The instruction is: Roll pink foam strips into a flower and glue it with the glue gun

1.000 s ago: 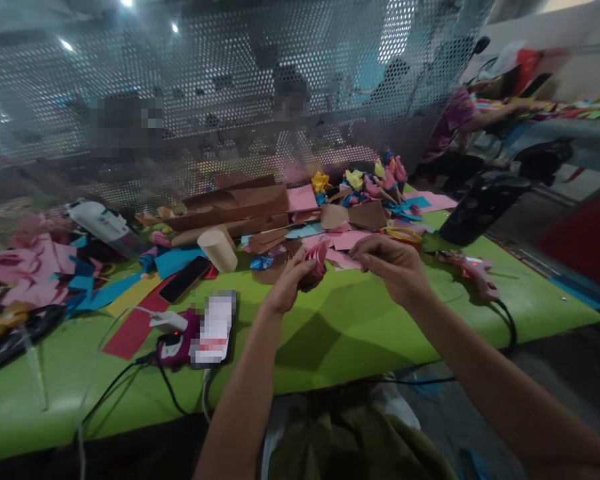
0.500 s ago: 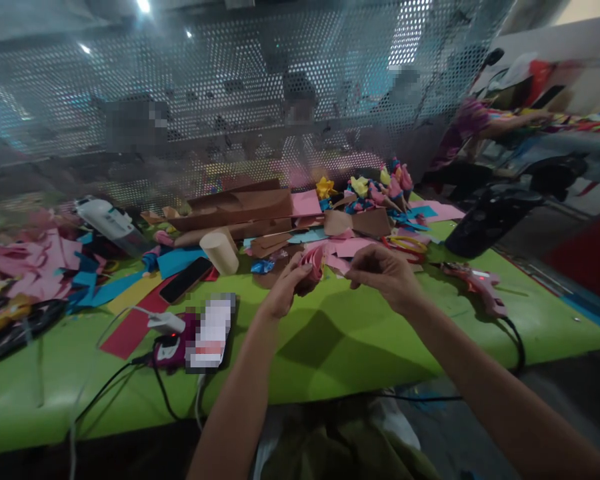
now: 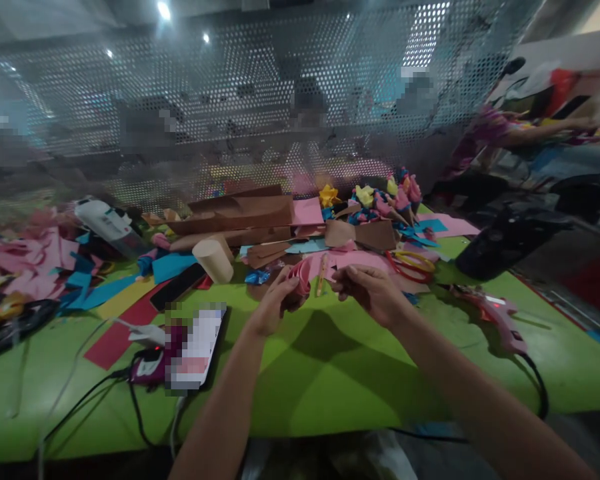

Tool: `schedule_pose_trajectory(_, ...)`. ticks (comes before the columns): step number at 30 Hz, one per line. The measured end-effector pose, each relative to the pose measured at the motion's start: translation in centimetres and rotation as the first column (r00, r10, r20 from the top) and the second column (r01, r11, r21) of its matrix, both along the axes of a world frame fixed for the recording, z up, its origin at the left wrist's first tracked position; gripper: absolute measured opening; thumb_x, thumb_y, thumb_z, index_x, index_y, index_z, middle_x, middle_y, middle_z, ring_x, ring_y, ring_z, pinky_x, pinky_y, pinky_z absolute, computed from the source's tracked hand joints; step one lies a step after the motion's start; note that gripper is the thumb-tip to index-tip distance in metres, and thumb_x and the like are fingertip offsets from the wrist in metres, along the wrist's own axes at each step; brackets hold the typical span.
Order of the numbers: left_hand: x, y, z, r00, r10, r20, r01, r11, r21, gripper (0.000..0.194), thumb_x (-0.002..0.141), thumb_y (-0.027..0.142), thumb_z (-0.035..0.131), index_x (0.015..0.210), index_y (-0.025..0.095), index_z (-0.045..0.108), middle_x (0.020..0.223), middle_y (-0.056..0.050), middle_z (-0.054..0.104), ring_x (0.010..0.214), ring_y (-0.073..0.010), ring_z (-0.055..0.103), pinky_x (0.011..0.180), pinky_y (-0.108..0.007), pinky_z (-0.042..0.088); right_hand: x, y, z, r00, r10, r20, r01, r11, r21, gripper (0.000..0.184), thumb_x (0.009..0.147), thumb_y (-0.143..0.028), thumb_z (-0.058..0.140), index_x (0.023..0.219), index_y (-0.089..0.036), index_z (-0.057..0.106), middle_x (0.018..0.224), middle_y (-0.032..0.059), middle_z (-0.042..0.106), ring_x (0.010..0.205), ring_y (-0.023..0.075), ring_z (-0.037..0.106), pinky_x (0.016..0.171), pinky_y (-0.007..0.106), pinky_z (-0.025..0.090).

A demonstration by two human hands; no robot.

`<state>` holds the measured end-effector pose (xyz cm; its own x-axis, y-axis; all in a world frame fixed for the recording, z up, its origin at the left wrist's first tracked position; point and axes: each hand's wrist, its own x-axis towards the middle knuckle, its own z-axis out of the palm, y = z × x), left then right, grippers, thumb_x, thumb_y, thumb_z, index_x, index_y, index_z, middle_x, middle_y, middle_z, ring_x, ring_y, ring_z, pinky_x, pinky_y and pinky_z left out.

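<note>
My left hand (image 3: 273, 305) is closed around a curled pink paper piece (image 3: 301, 275) with layered edges, like a paper flower. To its right, my right hand (image 3: 375, 293) is in a pinch, its fingertips a short way from the pink paper. Whatever those fingertips may hold is too small to make out. Between the hands, beyond them on the table, a thin yellow stick-like item (image 3: 322, 277) lies near pink paper sheets (image 3: 363, 261). Red-and-yellow-handled scissors (image 3: 413, 265) rest behind my right hand.
On the green table (image 3: 330, 393), a pink glue gun (image 3: 500, 319) lies at right by a dark cylinder (image 3: 505, 243). A phone (image 3: 200, 350), power strip (image 3: 150, 367) and cream roll (image 3: 213, 261) are at left. Finished paper flowers (image 3: 403, 193) stand behind; cables cross the front edge.
The view has shifted slightly. Both hands appear a little lower, still apart, and the left keeps the pink paper. The yellow stick-like item between them now shows more clearly.
</note>
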<state>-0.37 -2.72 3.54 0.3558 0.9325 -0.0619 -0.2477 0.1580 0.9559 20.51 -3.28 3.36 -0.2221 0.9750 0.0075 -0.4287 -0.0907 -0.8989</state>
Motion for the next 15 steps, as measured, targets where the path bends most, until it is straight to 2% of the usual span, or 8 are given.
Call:
schedule_pose_trajectory(4, 0.0, -0.1, 0.2, 0.999, 0.028, -0.035, -0.029, 0.999, -0.02, 0.048, 0.068, 0.058, 0.071, 0.091, 0.02, 0.051, 0.067, 0.005, 0.05, 0.053, -0.0067, 0.043, 0.047, -0.019, 0.024, 0.9, 0.0, -0.9, 1.0, 0.013, -0.021, -0.015, 0.995, -0.103, 0.041, 0.061, -0.053, 0.088, 0.074, -0.017, 0.077, 0.056, 0.0021, 0.068, 0.047, 0.0099, 0.058, 0.044, 0.019, 0.045)
schedule_pose_trajectory(8, 0.1, -0.1, 0.1, 0.997, 0.038, -0.065, -0.041, 0.998, -0.038, 0.047, 0.069, 0.057, 0.071, 0.092, 0.02, 0.052, 0.067, 0.005, 0.05, 0.054, -0.0075, 0.043, 0.048, -0.02, 0.027, 1.2, -0.2, -1.1, 0.998, -0.001, -0.058, -0.007, 0.991, -0.135, 0.043, 0.058, -0.055, 0.089, 0.068, -0.017, 0.071, 0.051, -0.0008, 0.062, 0.044, 0.0083, 0.051, 0.04, 0.019, 0.036)
schedule_pose_trajectory(12, 0.1, 0.3, -0.6, 0.989, 0.084, -0.12, -0.092, 0.994, -0.06, 0.044, 0.071, 0.054, 0.072, 0.097, 0.021, 0.057, 0.072, 0.003, 0.053, 0.059, -0.0092, 0.047, 0.05, -0.02, 0.029, 1.1, -0.6, -0.4, 0.986, -0.031, -0.162, 0.024, 0.999, -0.041, 0.045, 0.066, -0.054, 0.085, 0.057, -0.019, 0.057, 0.046, -0.0053, 0.049, 0.042, 0.0074, 0.041, 0.043, 0.022, 0.033)
schedule_pose_trajectory(15, 0.2, 0.5, -1.1, 0.957, 0.134, -0.256, -0.138, 0.99, 0.002, 0.038, 0.072, 0.05, 0.074, 0.095, 0.022, 0.063, 0.075, 0.001, 0.056, 0.066, -0.012, 0.049, 0.057, -0.022, 0.035, 1.1, -0.9, 0.6, 0.974, 0.027, -0.224, -0.022, 0.999, 0.023, 0.05, 0.077, -0.053, 0.077, 0.054, -0.021, 0.045, 0.045, -0.0073, 0.04, 0.04, 0.0074, 0.032, 0.048, 0.024, 0.036)
